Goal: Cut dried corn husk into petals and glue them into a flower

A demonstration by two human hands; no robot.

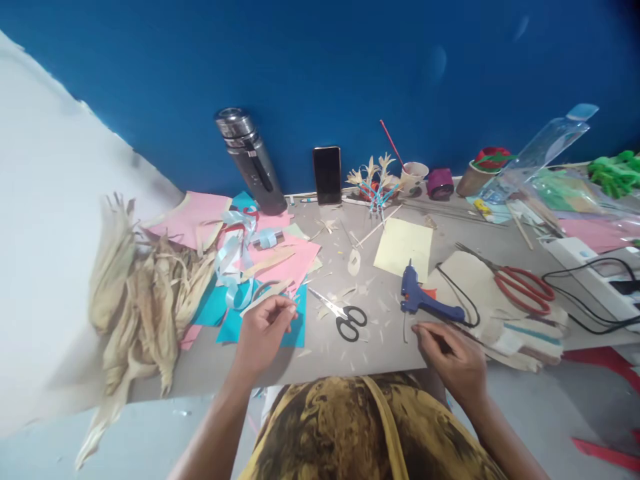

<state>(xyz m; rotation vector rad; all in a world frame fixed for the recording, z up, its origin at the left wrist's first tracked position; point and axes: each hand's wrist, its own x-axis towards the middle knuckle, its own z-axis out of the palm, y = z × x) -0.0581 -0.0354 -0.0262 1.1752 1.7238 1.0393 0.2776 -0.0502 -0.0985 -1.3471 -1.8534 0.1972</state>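
Note:
My left hand [263, 330] is closed in a pinch over blue paper [295, 327], beside pale corn husk strips; whatever its fingertips hold is too small to make out. Black-handled scissors [345, 319] lie between my hands with their blades pointing up and left. My right hand [453, 357] has its fingers pressed together just below a blue glue gun [425, 300]. A short thin dark stick or wire [405, 328] is near those fingertips, and I cannot tell whether they touch it. Husk flowers on blue-wrapped stems [377, 190] stand at the back.
Dried corn husks [155, 307] hang over the left table edge. A steel flask [255, 167], a phone [327, 175] and a paper cup [414, 177] line the wall. Yellow paper [404, 248], red-handled scissors [525, 290] and a white power strip [595, 273] with black cables lie rightward.

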